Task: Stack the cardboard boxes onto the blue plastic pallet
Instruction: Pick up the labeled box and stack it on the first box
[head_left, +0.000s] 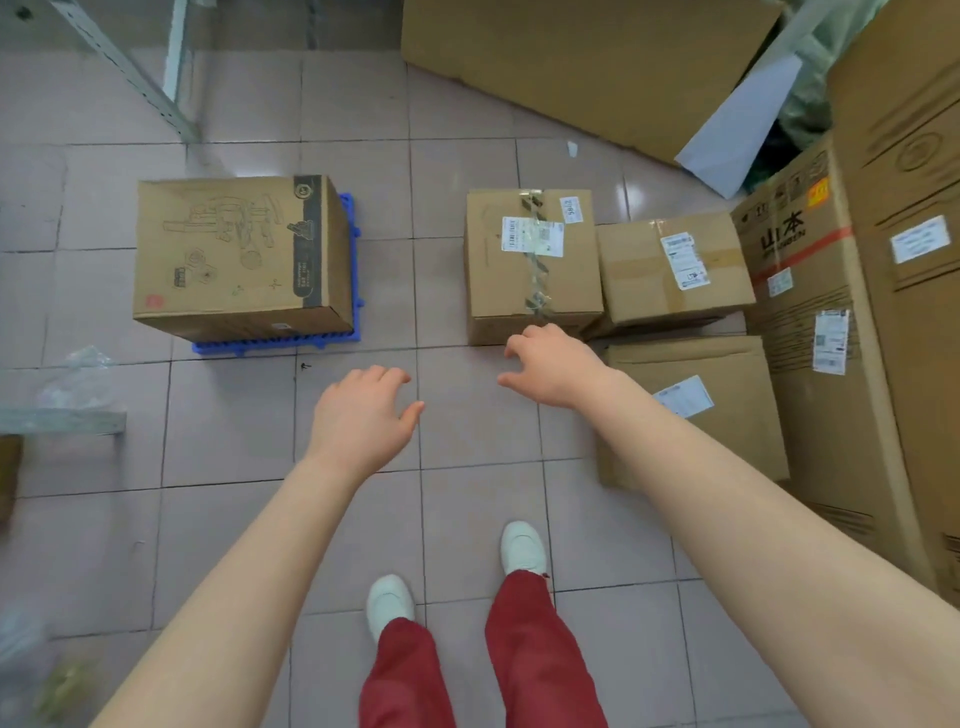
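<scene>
Hands empty, apart, fingers spread: left hand (361, 418) over bare floor, right hand (553, 366) just short of taped box (532, 260). Blue pallet (275, 345), one printed box (239, 254) aboard, lay beyond left hand. Taped box looked stiff, likely weighty; grip opposite lower edges.

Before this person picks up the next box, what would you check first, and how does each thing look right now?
1. Both hands free: left hand and right hand hold nothing: ok.
2. Next box within reach: taped brown cardboard box with white labels lies just beyond the right hand: ok.
3. Blue plastic pallet has bare space: the printed cardboard box covers nearly all of it: not ok.
4. Flat top for stacking on the printed box: ok.
5. Box weight: cannot tell.
6. Tiled floor between box and pallet clear: ok.
</scene>
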